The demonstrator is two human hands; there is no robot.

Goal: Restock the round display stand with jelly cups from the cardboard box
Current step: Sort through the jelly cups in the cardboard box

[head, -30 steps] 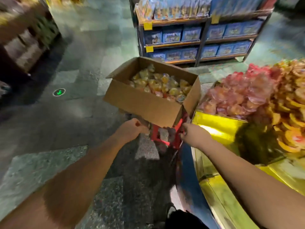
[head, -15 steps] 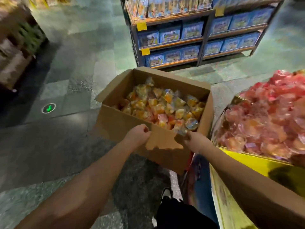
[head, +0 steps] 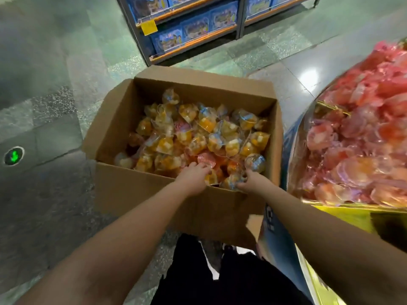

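An open brown cardboard box (head: 141, 194) fills the middle of the view, its flaps folded outward, heaped with small clear plastic jelly cups (head: 198, 133) of yellow and orange fruit. Both bare arms reach in over the box's near wall, at about 6 o'clock of its opening. The left hand (head: 193, 176) lies knuckles up on the heap, fingers curled down into the cups just ahead of it at 12 o'clock; whether it has actually closed round one cannot be told, since the fingertips are buried. The right hand (head: 251, 180), just beside it at 3 o'clock, has its fingers curled round a small cluster of cups at the near right corner, with a blue-lidded cup (head: 255, 161) touching it at 12 o'clock.

At 3 o'clock of the box, just beside its right wall, stands the round display stand with a gold rim and blue side (head: 343, 213), piled with pink and red jelly cups (head: 363, 137). At 12 o'clock, well apart across the grey-green tiled floor (head: 57, 62), stands a metal shelf rack holding blue boxed goods (head: 191, 29) with a yellow price tag (head: 149, 27). A round green floor marker (head: 13, 155) sits at 9 o'clock.
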